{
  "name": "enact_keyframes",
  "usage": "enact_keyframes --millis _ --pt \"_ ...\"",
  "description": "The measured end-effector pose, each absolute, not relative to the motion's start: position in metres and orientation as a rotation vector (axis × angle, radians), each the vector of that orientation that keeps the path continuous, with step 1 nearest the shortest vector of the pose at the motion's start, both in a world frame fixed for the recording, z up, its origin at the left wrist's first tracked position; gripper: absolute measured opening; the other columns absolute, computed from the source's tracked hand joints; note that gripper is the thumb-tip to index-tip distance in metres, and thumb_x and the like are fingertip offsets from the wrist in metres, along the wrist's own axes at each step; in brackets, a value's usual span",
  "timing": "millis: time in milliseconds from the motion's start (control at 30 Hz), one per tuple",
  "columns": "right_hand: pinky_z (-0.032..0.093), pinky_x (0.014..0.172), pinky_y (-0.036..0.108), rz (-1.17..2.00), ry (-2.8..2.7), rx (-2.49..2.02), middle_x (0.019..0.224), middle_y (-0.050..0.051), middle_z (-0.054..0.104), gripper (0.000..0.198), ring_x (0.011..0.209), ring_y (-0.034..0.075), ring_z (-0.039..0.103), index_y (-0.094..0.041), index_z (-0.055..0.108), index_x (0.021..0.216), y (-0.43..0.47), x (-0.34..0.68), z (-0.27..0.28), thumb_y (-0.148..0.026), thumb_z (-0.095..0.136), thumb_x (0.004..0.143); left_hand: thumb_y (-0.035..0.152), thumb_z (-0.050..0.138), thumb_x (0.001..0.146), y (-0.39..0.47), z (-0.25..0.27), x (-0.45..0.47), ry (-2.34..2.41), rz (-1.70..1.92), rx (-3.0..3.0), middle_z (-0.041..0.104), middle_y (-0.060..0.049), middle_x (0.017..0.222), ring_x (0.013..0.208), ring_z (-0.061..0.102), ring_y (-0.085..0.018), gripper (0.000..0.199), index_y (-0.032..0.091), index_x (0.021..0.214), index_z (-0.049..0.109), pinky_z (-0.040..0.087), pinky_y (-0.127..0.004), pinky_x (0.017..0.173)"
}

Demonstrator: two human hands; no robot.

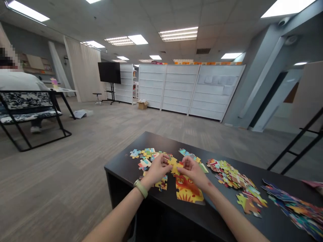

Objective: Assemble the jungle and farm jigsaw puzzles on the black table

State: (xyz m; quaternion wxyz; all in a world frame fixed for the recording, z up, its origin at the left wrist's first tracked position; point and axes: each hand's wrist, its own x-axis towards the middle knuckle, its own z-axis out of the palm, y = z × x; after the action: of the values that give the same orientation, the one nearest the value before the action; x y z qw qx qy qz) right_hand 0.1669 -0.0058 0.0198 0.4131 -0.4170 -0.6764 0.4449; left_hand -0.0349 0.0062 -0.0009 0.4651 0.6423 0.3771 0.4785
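Between my two hands, just above the dark table, is a yellow puzzle piece (174, 165). My left hand (158, 169) pinches its left side, and a green-banded watch circles that wrist. On its right side my right hand (192, 171) grips it with thumb and fingers. Right below lies a joined orange and yellow puzzle section (188, 190) with lion faces, partly covered by my right hand. Loose puzzle pieces (145, 164) lie around my left hand, some hidden under it. More pieces (188, 154) rest beyond my right hand.
A heap of puzzle pieces (233, 174) sits right of my right arm, with colourful sheets or pieces (297, 205) farther right. The table (121, 164) ends close on the left. A person (22, 80) sits on a chair at far left. White shelving (179, 87) stands behind.
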Motion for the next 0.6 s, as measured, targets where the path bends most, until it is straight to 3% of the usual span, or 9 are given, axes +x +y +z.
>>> enact_keyframes --millis 133,200,267,433,600 --pt "0.053 0.085 0.038 0.842 -2.041 -1.176 0.106 0.006 0.064 0.031 0.095 0.021 0.064 -0.024 0.053 0.105 -0.004 0.186 0.023 -0.047 0.061 0.085 0.018 0.060 0.084 0.017 -0.006 -0.039 0.990 1.207 1.693 0.061 -0.001 0.082 0.074 0.060 -0.014 0.020 0.018 0.104 0.057 0.048 -0.025 0.067" --pt "0.047 0.099 0.044 0.614 -2.251 -1.279 0.119 0.010 0.063 0.038 0.111 0.027 0.060 -0.022 0.061 0.111 0.001 0.201 0.024 -0.043 0.067 0.080 0.016 0.057 0.085 0.018 -0.005 -0.046 1.057 1.167 1.834 0.064 -0.002 0.084 0.076 0.060 -0.015 0.020 0.017 0.104 0.062 0.047 -0.027 0.069" --pt "0.042 0.105 0.045 0.500 -2.388 -1.350 0.119 0.011 0.065 0.040 0.116 0.029 0.058 -0.020 0.067 0.109 0.005 0.213 0.023 -0.040 0.073 0.075 0.018 0.056 0.086 0.014 -0.003 -0.049 1.114 1.086 1.966 0.067 -0.003 0.087 0.075 0.060 -0.016 0.021 0.018 0.105 0.066 0.047 -0.029 0.070" --pt "0.050 0.090 0.038 0.527 -2.412 -1.489 0.106 0.009 0.071 0.036 0.099 0.026 0.065 -0.020 0.072 0.105 0.009 0.223 0.023 -0.031 0.074 0.071 0.024 0.058 0.087 0.000 0.004 -0.035 1.152 0.929 2.157 0.071 -0.005 0.085 0.073 0.062 -0.019 0.024 0.017 0.106 0.072 0.049 -0.031 0.071" --pt "0.051 0.080 0.032 0.530 -2.430 -1.457 0.098 0.006 0.071 0.027 0.088 0.021 0.065 -0.021 0.075 0.097 0.007 0.222 0.025 -0.029 0.072 0.071 0.022 0.056 0.087 0.001 0.003 -0.014 1.240 0.864 2.313 0.073 -0.009 0.103 0.095 0.066 -0.025 0.025 0.018 0.106 0.072 0.051 -0.035 0.087"
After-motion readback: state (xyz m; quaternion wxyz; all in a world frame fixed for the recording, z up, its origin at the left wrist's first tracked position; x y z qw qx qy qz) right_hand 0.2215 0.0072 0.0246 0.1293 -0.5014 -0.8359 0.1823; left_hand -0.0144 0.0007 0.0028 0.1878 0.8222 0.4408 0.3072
